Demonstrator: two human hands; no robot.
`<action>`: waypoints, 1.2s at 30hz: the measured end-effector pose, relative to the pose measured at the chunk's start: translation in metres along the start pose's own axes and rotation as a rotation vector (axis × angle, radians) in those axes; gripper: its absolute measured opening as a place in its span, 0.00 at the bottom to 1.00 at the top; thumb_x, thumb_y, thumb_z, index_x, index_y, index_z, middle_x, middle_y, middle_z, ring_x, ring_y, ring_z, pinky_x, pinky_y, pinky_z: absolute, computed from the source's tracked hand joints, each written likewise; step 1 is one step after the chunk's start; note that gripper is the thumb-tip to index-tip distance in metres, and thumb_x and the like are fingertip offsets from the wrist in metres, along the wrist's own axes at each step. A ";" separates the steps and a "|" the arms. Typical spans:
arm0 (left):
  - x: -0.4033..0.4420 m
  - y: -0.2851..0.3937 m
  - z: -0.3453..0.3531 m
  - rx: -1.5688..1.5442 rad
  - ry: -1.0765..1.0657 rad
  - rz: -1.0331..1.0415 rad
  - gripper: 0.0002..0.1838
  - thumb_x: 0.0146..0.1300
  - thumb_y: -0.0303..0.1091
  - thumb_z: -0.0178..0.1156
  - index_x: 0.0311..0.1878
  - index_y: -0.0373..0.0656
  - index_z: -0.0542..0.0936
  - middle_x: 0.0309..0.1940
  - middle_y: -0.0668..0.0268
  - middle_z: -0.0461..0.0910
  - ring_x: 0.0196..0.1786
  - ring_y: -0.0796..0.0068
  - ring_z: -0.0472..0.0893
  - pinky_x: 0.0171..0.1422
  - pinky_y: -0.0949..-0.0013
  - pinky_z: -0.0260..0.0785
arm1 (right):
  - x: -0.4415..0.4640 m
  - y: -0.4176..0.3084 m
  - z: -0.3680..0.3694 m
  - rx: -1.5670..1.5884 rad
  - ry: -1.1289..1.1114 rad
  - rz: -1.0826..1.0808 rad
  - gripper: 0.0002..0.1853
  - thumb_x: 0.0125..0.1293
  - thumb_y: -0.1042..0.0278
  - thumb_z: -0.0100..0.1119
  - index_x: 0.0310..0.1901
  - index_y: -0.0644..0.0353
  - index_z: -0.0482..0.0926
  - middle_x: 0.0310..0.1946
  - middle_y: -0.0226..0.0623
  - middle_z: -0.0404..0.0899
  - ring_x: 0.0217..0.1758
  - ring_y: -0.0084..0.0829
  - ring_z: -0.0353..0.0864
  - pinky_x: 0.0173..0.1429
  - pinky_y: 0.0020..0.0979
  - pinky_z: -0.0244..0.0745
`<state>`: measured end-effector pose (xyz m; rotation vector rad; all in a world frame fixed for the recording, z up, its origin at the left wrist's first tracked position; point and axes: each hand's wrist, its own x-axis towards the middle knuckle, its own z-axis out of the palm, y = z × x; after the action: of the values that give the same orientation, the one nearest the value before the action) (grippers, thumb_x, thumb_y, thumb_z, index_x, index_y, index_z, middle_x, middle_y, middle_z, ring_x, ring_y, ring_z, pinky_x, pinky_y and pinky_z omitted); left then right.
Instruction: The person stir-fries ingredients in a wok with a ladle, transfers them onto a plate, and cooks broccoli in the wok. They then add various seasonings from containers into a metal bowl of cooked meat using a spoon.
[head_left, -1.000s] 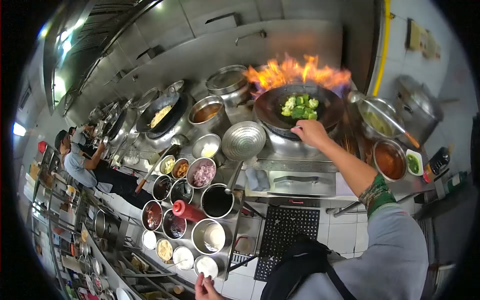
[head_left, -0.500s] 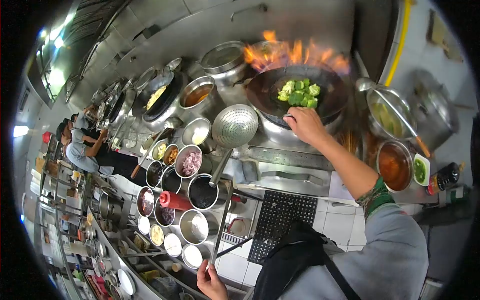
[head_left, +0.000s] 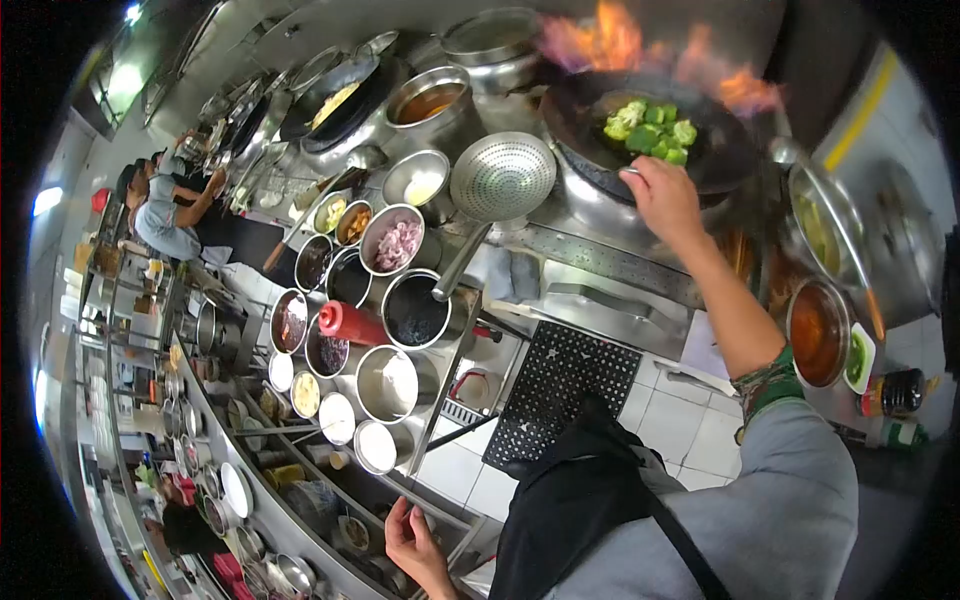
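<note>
My right hand [head_left: 664, 200] is closed on the near rim handle of a dark wok [head_left: 725, 150]. Green vegetable pieces [head_left: 655, 130] lie in the wok, and flames [head_left: 610, 40] rise behind its far edge. Low in the view, my left hand [head_left: 415, 545] hangs in the air with fingers bent and apart, nothing between them. It is nearest to the metal bowl of white powder [head_left: 376, 446] at the table's near corner.
A perforated ladle [head_left: 503, 177] lies left of the wok. Beside it are metal pots of sauces and chopped food, with a red squeeze bottle [head_left: 352, 325]. Two co-workers [head_left: 160, 215] stand far left. A ladle [head_left: 845, 240] rests across a pot at right. Below is a black mat [head_left: 565, 390].
The view has shifted, so the wok now appears higher and further right. My right hand is still at its rim. My left hand has moved away from the bowls, and its fingers have spread.
</note>
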<state>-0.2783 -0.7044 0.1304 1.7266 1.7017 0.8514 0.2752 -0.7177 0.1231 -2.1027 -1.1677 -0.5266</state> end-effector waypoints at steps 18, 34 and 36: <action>0.009 -0.026 -0.067 0.091 0.194 -0.039 0.16 0.60 0.25 0.65 0.52 0.36 0.82 0.46 0.57 0.83 0.46 0.70 0.83 0.52 0.69 0.76 | 0.004 -0.009 -0.035 0.051 -0.060 0.073 0.17 0.72 0.61 0.56 0.54 0.66 0.79 0.55 0.46 0.79 0.58 0.40 0.78 0.64 0.37 0.69; 0.178 -0.163 -0.605 1.141 1.733 0.042 0.47 0.55 0.44 0.69 0.70 0.26 0.57 0.65 0.36 0.64 0.69 0.38 0.63 0.76 0.49 0.52 | -0.103 -0.344 -0.033 0.443 -0.456 -0.163 0.11 0.69 0.70 0.59 0.48 0.67 0.81 0.46 0.45 0.81 0.46 0.40 0.81 0.54 0.35 0.74; 0.167 -0.162 -0.639 1.085 1.763 -0.233 0.56 0.52 0.49 0.72 0.72 0.25 0.51 0.64 0.34 0.64 0.68 0.36 0.65 0.74 0.49 0.56 | -0.116 -0.366 -0.025 0.498 -0.498 -0.084 0.12 0.70 0.68 0.59 0.49 0.67 0.81 0.48 0.45 0.81 0.46 0.41 0.81 0.54 0.36 0.75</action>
<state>-0.8743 -0.5582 0.4225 0.8549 3.9396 1.7146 -0.0983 -0.6649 0.1990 -1.7892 -1.4806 0.2610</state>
